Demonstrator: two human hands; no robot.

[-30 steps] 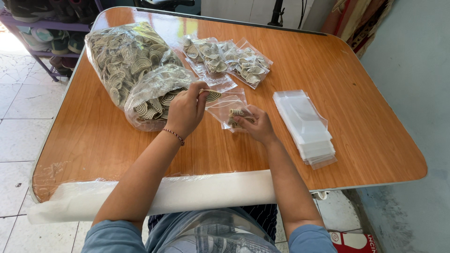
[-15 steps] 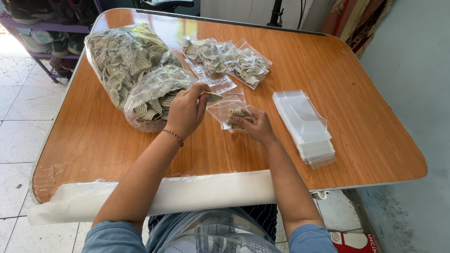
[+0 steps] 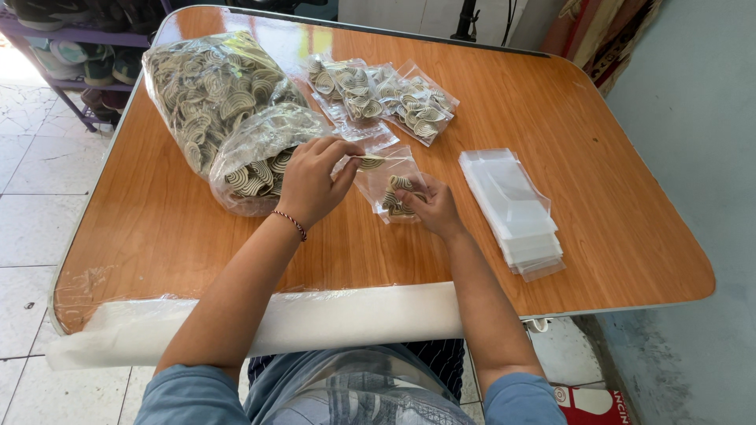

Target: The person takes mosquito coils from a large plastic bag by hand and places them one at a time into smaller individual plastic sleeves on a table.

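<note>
Left hand (image 3: 311,185) pinches a shell (image 3: 370,163) over the pouch (image 3: 394,185) gripped by the right hand (image 3: 431,206); big bag (image 3: 228,110) at ten o'clock (bench (image 3: 598,142) beneath).

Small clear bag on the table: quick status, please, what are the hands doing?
Left hand pinches a striped piece at the bag's mouth. Right hand steadies the small clear bag. Nothing in the way.

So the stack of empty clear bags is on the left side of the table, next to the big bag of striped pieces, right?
No. In the head view the stack of empty clear bags lies on the right side of the table, away from the big bag of striped pieces, which is on the left.
</note>
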